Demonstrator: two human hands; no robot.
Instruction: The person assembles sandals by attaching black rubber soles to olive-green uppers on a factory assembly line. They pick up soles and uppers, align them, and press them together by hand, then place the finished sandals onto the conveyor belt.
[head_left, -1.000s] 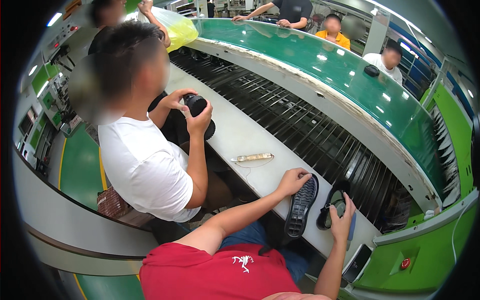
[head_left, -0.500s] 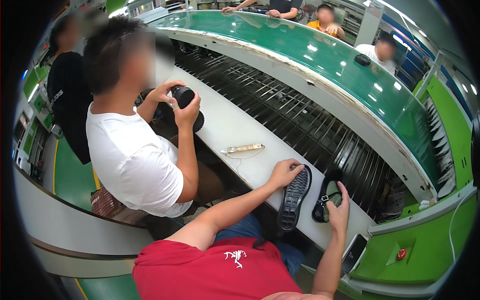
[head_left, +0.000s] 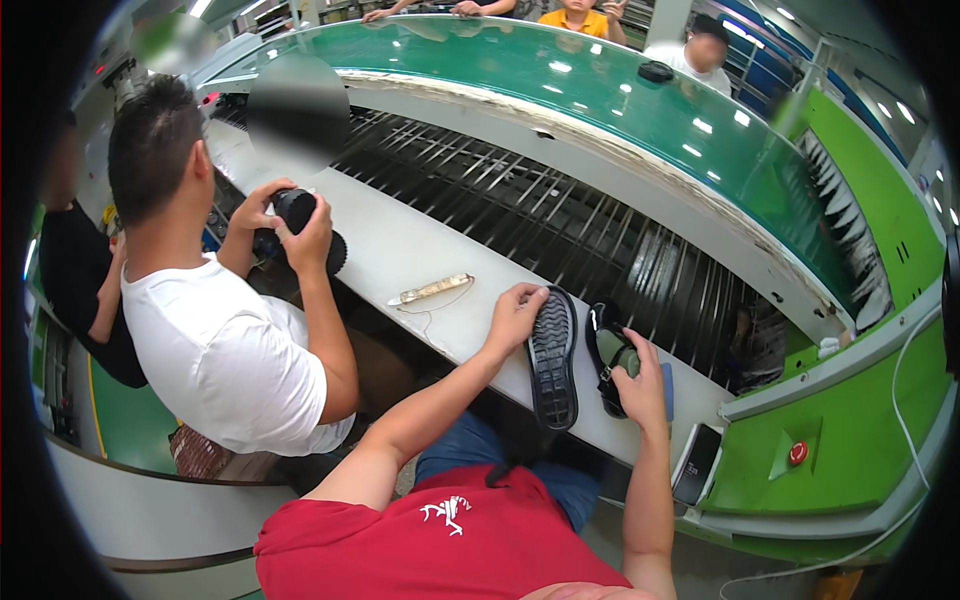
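My left hand [head_left: 517,316] is closed on the upper left edge of a black shoe sole [head_left: 554,365], whose ridged tread faces up. Just to its right, a black sandal [head_left: 605,350] with a green insole, a strap and a small buckle lies tilted. My right hand [head_left: 642,383] grips this sandal from the right, thumb on the insole and fingers along the far side. Sole and sandal are side by side over the white ledge [head_left: 480,330], with a narrow gap between them.
A cutter-like tool [head_left: 432,290] wrapped in tape, with a thread, lies left on the ledge. Beyond are metal rollers [head_left: 520,200] and a green belt [head_left: 480,60]. A co-worker in white [head_left: 225,350] holds black footwear at left. A phone [head_left: 697,463] and red button [head_left: 797,453] are at right.
The whole scene has shifted left and slightly up in view. Both hands keep their holds on the sole and the sandal. A blue edge now shows beside my right hand.
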